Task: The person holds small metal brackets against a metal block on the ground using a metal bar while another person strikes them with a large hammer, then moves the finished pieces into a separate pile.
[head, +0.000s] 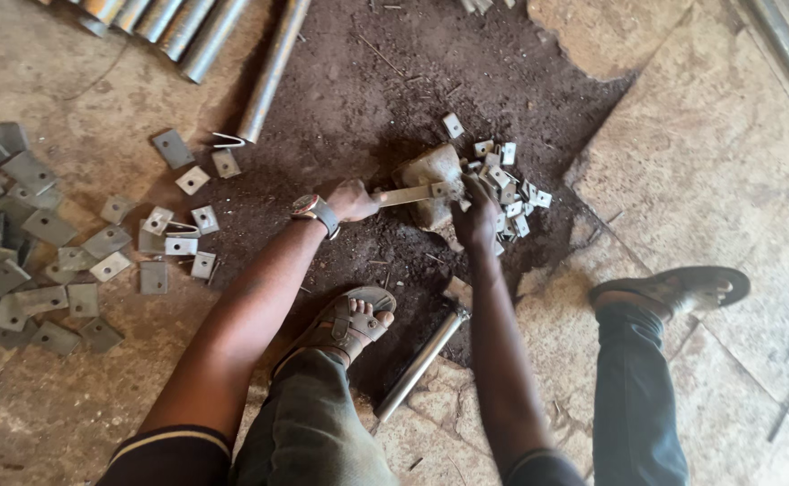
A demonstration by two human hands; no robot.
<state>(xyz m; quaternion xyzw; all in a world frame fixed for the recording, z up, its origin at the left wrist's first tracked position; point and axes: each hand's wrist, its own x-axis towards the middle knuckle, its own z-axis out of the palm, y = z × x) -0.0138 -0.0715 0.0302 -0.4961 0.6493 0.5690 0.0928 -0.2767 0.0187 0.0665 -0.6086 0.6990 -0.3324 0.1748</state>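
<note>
Gripping one flat metal strip (pixel 410 194), left hand (pixel 351 199); right hand (pixel 475 219) beside one stone (pixel 430 171).

Your hands have bare dirt (pixel 367 99) above them in the upper middle; small plates (pixel 509 184) crowd the block (pixel 430 171) at centre, flat plates (pixel 43 243) litter the left, pipes (pixel 187 27) bar the upper left, a hammer (pixel 421 360) lies below
</note>
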